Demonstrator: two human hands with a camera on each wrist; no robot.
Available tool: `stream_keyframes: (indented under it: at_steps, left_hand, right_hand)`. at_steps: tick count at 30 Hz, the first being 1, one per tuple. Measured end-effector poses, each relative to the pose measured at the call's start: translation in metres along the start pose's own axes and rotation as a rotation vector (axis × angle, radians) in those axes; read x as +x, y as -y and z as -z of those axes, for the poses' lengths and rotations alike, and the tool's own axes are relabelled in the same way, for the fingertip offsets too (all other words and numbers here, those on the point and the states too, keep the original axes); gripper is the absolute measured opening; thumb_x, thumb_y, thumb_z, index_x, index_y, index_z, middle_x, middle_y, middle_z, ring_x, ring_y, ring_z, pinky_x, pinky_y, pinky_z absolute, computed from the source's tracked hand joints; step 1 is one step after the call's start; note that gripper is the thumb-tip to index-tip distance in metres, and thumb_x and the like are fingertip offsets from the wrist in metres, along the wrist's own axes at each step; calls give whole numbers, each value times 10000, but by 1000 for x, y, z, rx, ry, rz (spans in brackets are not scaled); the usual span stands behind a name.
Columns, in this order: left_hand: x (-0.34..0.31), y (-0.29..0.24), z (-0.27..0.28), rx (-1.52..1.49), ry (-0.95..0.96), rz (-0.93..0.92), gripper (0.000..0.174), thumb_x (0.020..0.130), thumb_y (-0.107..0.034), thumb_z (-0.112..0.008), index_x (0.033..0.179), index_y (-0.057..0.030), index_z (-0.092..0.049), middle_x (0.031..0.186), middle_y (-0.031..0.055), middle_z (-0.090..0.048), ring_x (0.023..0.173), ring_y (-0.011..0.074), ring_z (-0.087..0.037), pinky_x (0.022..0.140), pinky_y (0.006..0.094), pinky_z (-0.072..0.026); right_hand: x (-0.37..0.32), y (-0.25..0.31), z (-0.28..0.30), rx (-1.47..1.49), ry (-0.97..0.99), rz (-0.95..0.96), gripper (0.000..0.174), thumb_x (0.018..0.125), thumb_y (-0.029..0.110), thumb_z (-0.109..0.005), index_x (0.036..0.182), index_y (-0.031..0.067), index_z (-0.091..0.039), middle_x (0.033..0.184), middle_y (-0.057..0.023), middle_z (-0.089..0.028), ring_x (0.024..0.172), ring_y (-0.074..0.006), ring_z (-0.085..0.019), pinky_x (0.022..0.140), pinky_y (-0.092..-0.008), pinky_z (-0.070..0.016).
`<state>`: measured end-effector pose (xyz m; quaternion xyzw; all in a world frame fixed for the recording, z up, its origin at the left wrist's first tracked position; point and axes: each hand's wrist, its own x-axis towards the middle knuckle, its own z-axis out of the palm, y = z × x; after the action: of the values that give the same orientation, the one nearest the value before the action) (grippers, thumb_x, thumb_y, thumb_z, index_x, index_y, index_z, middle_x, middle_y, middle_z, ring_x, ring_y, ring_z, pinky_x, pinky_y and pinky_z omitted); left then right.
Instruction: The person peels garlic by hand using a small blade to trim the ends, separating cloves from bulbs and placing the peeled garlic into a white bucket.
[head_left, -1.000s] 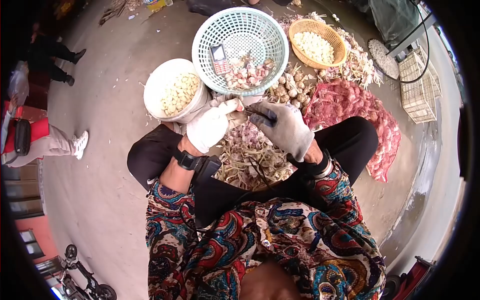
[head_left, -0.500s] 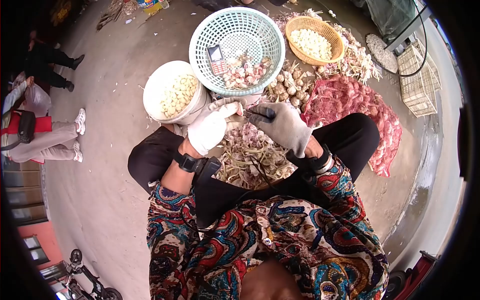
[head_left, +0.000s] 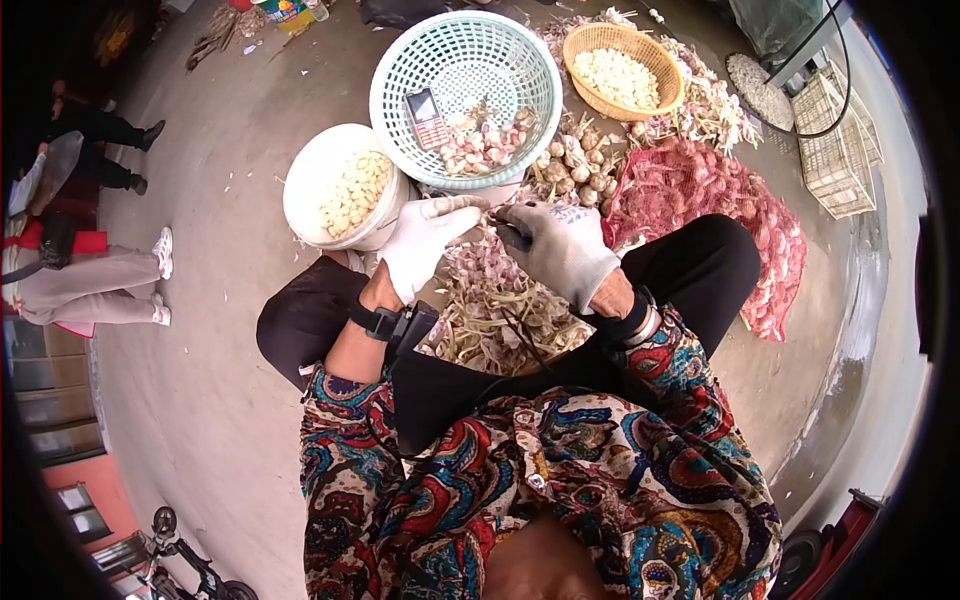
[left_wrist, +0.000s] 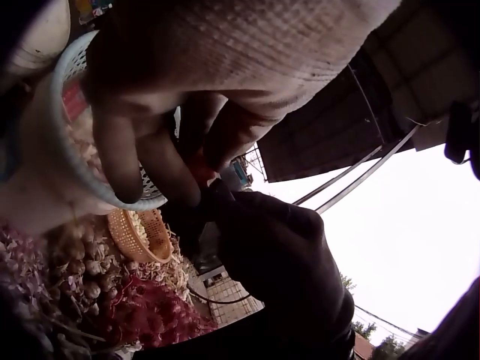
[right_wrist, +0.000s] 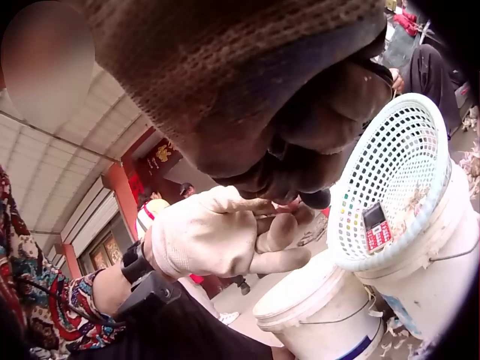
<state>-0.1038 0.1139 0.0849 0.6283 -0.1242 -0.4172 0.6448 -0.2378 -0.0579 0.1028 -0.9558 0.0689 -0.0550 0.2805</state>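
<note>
My gloved left hand (head_left: 418,245) pinches a small reddish garlic clove (right_wrist: 289,205) between thumb and fingertips. Against the same clove are the curled fingers of my right hand (head_left: 568,250), in a grey-white glove with dark fingertips; I cannot tell whether they also hold a tool. Below both hands spreads a heap of garlic skins and stalks (head_left: 500,325), between my bent legs. Just beyond them, a pale green basket (head_left: 378,110) contains unpeeled cloves (head_left: 485,150) and a red-and-black phone (head_left: 427,118). Peeled cloves (head_left: 355,190) lie in the white bucket (head_left: 297,212) by my left hand.
An orange basket of peeled garlic (head_left: 617,80) stands at the upper right. Whole bulbs (head_left: 577,165) and a red mesh sack (head_left: 705,220) lie to the right. White crates (head_left: 835,140) are farther off. People stand at the far left.
The hands stay together at the clove while their fingers shift; my left fingers now lie straighter and the right hand has turned slightly. The whole head view has drifted a little.
</note>
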Motion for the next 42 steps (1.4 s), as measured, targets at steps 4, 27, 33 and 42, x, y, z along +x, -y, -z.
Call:
stream_keyframes:
  at_steps: [4,27,33,42]
  left_hand:
    - [2,11,0,50,32,-25,301,968,-54,-669,1245,65,-667,1086,50,-718,939,88,-660,825,225,-551]
    - [8,36,12,-621,78,37,280,1027,-166,-581,1286,-62,-600,1143,23,-670,1023,147,-652,937,330,-549]
    - [7,45,5,-539,-6,70,253,1044,-195,-561,1261,-80,-624,1129,3,-669,1005,143,-640,993,341,-525]
    - [4,36,14,-522,90,71,239,1041,-147,-551,1235,-28,-625,1120,43,-675,1003,172,-661,980,332,-530]
  right_hand:
    - [-1,0,-4,-95,27,47,204,945,292,-657,1039,125,-726,752,-111,-684,661,-296,-693,602,-410,-553]
    - [1,0,-14,224,84,-175,289,942,310,-665,1132,93,-662,894,-144,-721,811,-312,-725,720,-404,-572]
    - [1,3,-16,169,24,-161,278,936,341,-657,1058,91,-660,852,-132,-715,785,-319,-718,692,-420,-564]
    - [2,-4,-5,155,96,-164,245,964,289,-668,1133,117,-711,867,-115,-720,753,-278,-713,664,-378,-563]
